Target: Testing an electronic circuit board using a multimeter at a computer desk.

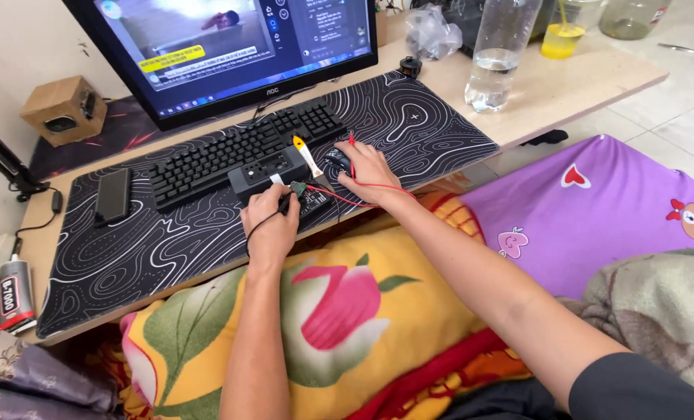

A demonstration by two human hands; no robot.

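right, left hand [273,225] is curled shut over something small and dark at the near edge of the desk mat [129,257]. a black lead [255,227] loops out from under the fist, so it looks like a probe or clip being pinned down; i can't tell exactly what the fingers hold. right hand [366,167] lies flatter, fingers half bent and pressing on a small dark part [335,159], with a red wire [362,188] running across the back of the hand and over to the left. whether it actually pinches the wire or just rests on it, can't tell.

between the two hands sits a small circuit board [309,198], flat on the mat and close to the edge, probably so both wrists can brace on the worktop [588,78] while working on it. just behind it a black box-shaped unit [267,173] lies along the front of the keyboard [242,148], within finger reach. a yellow-and-white tool [306,154] lies tilted next to that box, tip toward the right hand.

further out: a phone [113,194] lies face down on the left of the mat, out of the way. the monitor [230,47] stands behind the keyboard, screen lit. a clear water bottle [502,50] stands well apart on the right, off the mat, with a yellow cup [562,39] beyond it. a wooden speaker [65,110] sits far left, and a glue tube [14,295] at the left end. forearms rest on a floral pillow [339,311] wedged against the worktop edge as a support.
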